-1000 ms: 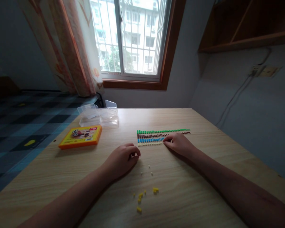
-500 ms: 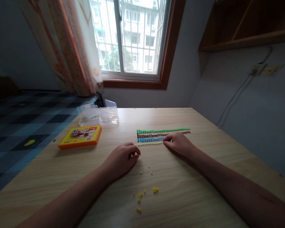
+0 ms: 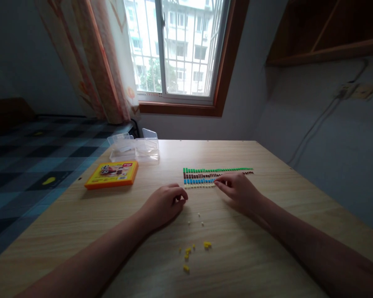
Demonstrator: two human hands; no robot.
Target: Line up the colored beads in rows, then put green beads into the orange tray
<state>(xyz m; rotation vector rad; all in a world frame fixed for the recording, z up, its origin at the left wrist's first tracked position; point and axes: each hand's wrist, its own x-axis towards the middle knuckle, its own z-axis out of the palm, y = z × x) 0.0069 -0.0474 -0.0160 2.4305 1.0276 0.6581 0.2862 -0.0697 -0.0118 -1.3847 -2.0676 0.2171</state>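
Four rows of tiny building bricks lie across the table: a green row [image 3: 205,170], a dark brown row [image 3: 194,176], a blue row [image 3: 195,181] and a cream row [image 3: 199,186]. At the right end of the blue and cream rows is my right hand [image 3: 238,187], thumb and index finger pinched together. Whatever is between those fingertips is too small to make out. My left hand [image 3: 168,200] rests on the table just before the rows' left end, its fingers curled in toward the thumb. Its grip is hidden. Loose cream bricks [image 3: 202,224] and yellow bricks [image 3: 186,268] lie nearer to me.
An orange-yellow box [image 3: 112,176] with a printed lid lies at the left. Behind it stand clear plastic cases [image 3: 133,151] with raised lids. The wooden table [image 3: 251,256] reaches toward a barred window [image 3: 186,54]; a checked bed [image 3: 62,157] is at the left.
The view has shifted slightly, so the scene sits a little further right. My right fingertips have lifted slightly near the cream row's end. My left hand stays curled in place.
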